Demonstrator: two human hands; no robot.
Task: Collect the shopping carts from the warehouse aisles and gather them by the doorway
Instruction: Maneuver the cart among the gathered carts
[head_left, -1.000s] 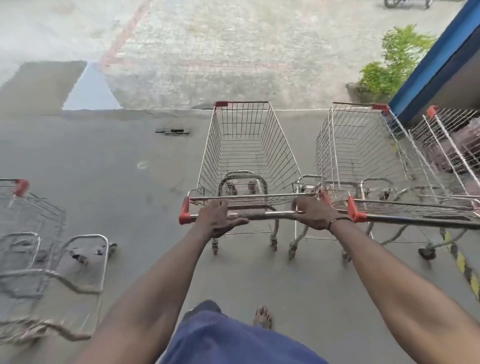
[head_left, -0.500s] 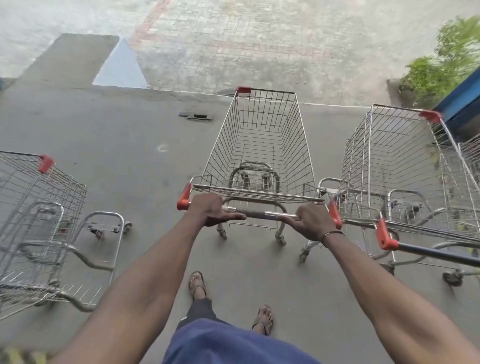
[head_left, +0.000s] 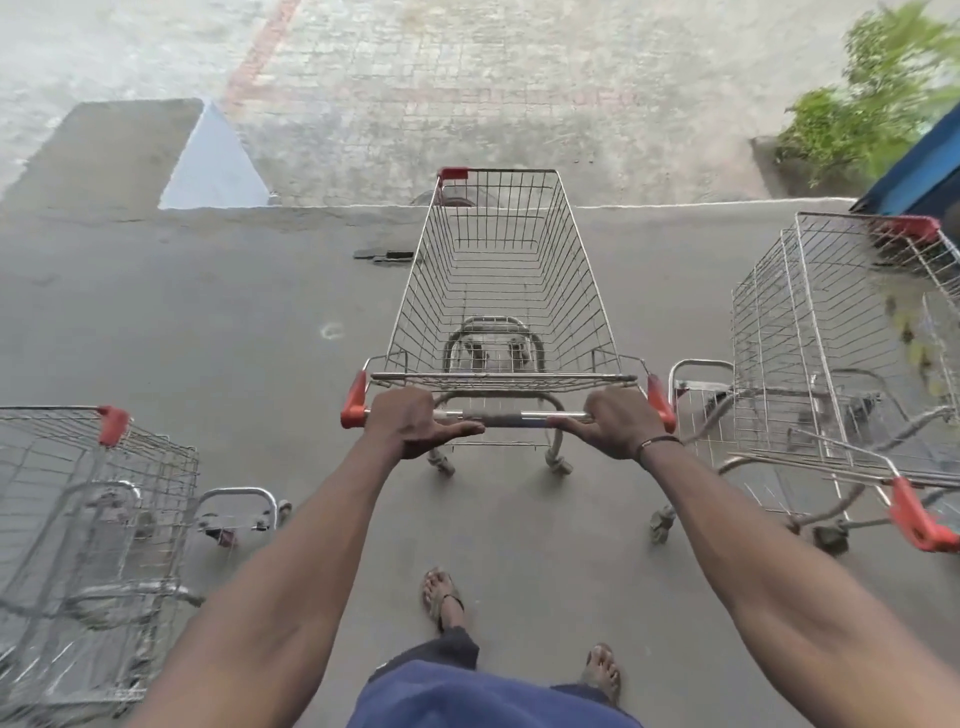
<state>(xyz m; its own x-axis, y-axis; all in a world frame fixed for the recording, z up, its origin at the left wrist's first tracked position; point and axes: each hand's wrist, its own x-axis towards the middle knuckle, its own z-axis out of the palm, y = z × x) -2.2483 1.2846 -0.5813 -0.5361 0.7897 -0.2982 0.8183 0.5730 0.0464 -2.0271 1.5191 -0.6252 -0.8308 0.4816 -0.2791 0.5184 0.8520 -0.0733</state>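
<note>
Left hand wrapped over the left end of the handle bar, thumb stretched along it; right hand wrapped over the right end, thin bracelet at the wrist. Middle shopping cart straight ahead of both hands on the concrete floor, basket pointing toward the paved yard. Left cart parked well apart. Right carts just beside the held one, near the blue wall and shrub.

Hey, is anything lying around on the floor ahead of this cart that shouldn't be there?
Yes: a flat dark object lies loose on the concrete, left of the held cart's front. What it is cannot be told. Nothing spilled.
</note>
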